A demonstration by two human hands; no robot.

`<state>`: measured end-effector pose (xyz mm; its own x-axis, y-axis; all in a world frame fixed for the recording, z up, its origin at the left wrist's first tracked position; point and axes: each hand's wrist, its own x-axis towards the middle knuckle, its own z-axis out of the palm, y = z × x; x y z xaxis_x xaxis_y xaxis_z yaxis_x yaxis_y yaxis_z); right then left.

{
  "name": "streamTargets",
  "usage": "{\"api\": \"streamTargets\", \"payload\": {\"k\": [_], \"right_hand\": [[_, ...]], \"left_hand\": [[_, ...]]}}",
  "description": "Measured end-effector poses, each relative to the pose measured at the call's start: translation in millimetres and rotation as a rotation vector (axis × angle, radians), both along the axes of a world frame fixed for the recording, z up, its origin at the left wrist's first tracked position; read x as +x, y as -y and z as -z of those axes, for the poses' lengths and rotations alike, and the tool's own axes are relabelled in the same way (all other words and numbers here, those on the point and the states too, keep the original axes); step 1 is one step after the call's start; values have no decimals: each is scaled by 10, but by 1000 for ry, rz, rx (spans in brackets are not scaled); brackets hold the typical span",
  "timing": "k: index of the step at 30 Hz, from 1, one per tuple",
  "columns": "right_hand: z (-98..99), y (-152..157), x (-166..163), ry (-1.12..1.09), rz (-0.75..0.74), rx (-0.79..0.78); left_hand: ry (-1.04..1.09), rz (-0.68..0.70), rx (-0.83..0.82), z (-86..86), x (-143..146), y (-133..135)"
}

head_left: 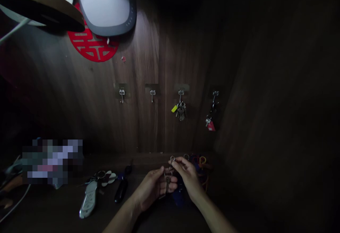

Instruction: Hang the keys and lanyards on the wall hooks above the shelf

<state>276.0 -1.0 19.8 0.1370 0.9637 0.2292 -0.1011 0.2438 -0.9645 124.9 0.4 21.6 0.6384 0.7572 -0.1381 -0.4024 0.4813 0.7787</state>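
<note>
The right hand (189, 173) pinches a small silvery metal loop (172, 159) between thumb and finger; just below, the left hand (154, 187), fingers curled, holds a round silvery metal key ring (168, 171) with a dark metal key (167, 180) across the fingers. Whether loop and ring join, I cannot tell; steadying the ring and guiding the loop gently, without forcing, should serve best. Beneath is a dark brown wooden shelf (66, 208) with a silver-grey plastic remote (89, 199); behind, a dim wood-grain panel (167, 130) bears four metal hooks (181, 92)
</note>
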Motion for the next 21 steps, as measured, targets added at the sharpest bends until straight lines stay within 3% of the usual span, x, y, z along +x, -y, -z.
{"api": "streamTargets", "payload": {"k": [10,17,21], "right_hand": [[2,-14,19,-66,36,61],[-16,-22,51,-178,44,66],[-102,-7,113,-292,49,98]], "left_hand": [[-2,-50,131,-10,-23,9],[-215,-127,359,-9,-41,-7],[-240,-145,337,61,-44,-44]]}}
